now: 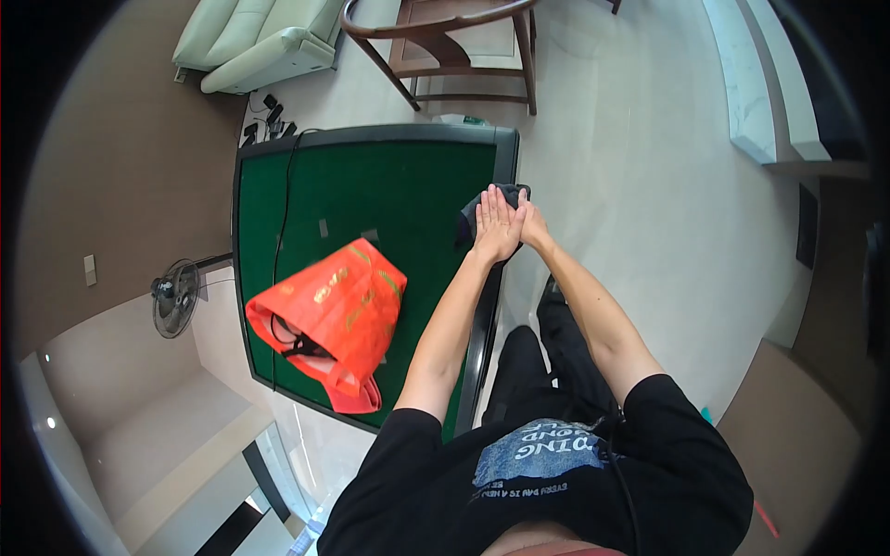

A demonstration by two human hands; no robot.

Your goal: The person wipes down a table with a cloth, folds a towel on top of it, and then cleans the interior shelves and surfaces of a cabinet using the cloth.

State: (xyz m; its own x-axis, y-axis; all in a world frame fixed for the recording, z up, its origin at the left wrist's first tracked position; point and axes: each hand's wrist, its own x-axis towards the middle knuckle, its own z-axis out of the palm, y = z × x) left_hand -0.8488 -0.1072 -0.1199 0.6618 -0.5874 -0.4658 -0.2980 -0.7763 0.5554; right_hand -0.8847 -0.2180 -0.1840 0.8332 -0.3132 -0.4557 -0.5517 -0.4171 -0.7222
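"At the edge of the green tabletop (417, 190), near one corner, what is noted?"
"One dark cloth (473, 219), bunched, beneath the left hand (498, 229). That hand lies flat, fingers extended."
"And the right hand (535, 227)?"
"Against the left, partly hidden; whether it grips the cloth, I cannot tell."
"Other items?"
"Orange-red bag (352, 301), on its side, apart from both hands."

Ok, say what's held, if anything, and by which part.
The left hand lies flat on the dark cloth; whether the right hand grips it is unclear.
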